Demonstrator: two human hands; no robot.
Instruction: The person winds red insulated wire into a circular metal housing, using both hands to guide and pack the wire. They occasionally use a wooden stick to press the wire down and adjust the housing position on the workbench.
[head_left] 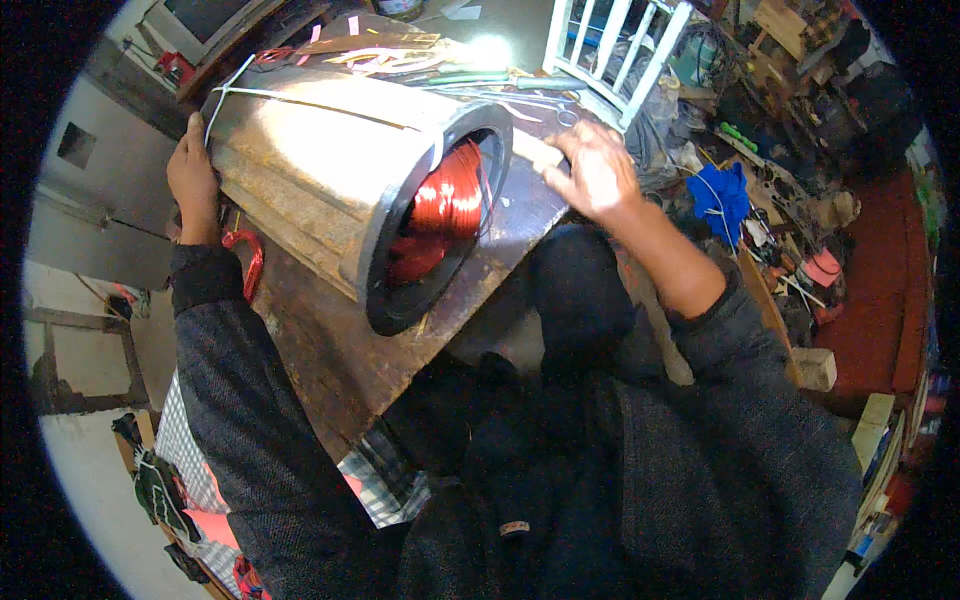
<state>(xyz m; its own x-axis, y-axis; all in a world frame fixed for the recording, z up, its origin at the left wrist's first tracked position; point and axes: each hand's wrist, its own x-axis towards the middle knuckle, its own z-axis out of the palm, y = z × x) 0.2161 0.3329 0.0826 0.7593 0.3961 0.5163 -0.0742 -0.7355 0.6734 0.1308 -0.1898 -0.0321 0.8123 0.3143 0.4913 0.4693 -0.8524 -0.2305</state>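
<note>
A motor stator, a rusty ribbed metal cylinder with a dark rim, lies on its side on the workbench. Red enamelled wire windings show inside its near open end. My left hand grips the far left end, its fingers partly hidden behind the edge. A white cord passes around that end. Right of the open end, my right hand is closed on a pale wooden stick, whose other end is hidden behind the rim.
Behind the stator lie scissors, a green-handled tool and several strips. A white slatted rack stands at the back. A red curved handle is near my left wrist. Clutter with a blue cloth fills the right.
</note>
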